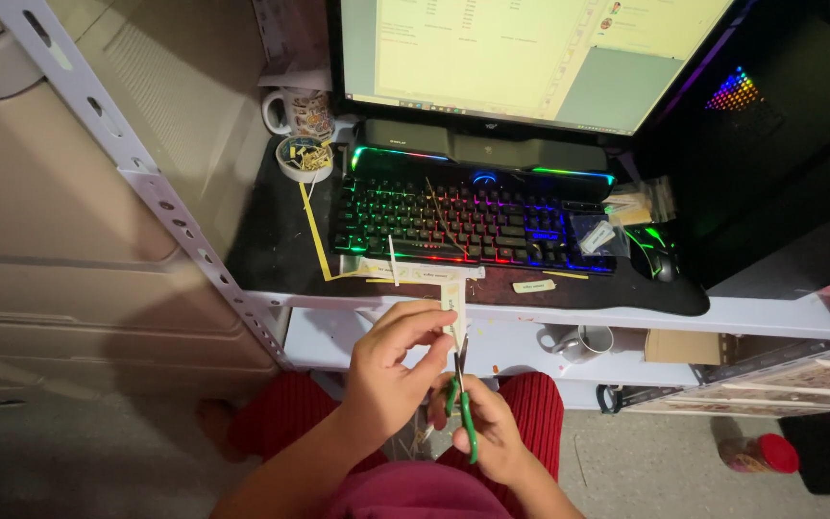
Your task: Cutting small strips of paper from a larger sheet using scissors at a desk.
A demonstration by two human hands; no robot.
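Observation:
My left hand [391,370] pinches a narrow pale-yellow paper strip [451,309] that stands upright in front of the desk edge. My right hand [490,432] grips green-handled scissors [463,404]; their blades point up and meet the lower end of the strip. Both hands hover over my lap in red trousers, below the white desk edge [626,315].
A keyboard [463,219] lit in rainbow colours lies on a black mat, with cut paper strips [405,271] along its front. A monitor [530,53], a mug [298,111], a small bowl of scraps [303,156], a mouse [660,259] and a dark computer case [770,115] surround it.

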